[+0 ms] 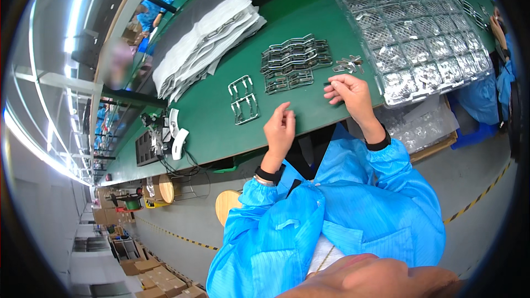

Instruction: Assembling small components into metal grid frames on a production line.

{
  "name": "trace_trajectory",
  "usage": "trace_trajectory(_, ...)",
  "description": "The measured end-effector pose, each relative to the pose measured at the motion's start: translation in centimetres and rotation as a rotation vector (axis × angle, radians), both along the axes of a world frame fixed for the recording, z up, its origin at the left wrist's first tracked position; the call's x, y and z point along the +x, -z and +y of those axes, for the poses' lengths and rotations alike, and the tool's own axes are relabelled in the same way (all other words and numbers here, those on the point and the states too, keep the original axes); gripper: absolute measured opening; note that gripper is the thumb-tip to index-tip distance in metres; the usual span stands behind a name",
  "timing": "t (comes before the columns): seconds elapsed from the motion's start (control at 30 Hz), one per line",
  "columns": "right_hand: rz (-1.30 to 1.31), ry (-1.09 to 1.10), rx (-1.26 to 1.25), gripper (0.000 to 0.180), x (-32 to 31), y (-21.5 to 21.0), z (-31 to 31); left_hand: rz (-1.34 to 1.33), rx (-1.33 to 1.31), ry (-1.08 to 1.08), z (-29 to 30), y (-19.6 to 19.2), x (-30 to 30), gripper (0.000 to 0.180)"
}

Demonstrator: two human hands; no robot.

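Stack of stamped metal frames (295,62) lies on the green worktop (221,127), just beyond both hands. Right hand (350,95) hovers beside the stack's near right corner, fingers curled, grip narrow, nothing visibly held. Left hand (280,129) rests lower, thumb and forefinger pinched close; whether it holds a small part cannot be told. A single frame (243,99) lies left of it. Loose metal pieces (349,65) sit by the clear plastic tray (419,27). White sheets (207,38) lie further left.
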State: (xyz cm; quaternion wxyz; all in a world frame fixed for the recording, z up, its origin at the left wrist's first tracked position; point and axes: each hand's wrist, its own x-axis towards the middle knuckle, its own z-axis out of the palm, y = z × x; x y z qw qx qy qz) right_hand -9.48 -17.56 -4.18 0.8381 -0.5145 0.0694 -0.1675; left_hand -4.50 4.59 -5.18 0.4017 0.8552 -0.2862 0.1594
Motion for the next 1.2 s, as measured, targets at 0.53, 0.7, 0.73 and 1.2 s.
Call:
trace_trajectory(0.53,0.044,-0.440,0.023,0.018,-3.3,-0.2,5.1,-0.066,0.018,0.150,-1.4,-3.9,-5.1,0.014)
trace_trajectory(0.7,0.082,-0.416,0.087,0.016,-3.8,-0.5,4.7,-0.037,-0.037,0.220,-1.6,-3.5,-4.4,0.011)
trace_trajectory(0.73,0.088,-0.425,0.088,0.016,-3.9,-0.6,4.6,-0.022,-0.061,0.242,-1.8,-3.5,-4.3,0.011)
trace_trajectory(1.2,0.084,0.681,-1.227,0.011,-0.8,-1.1,-0.5,-0.251,0.080,-0.107,6.2,-4.3,2.1,0.017)
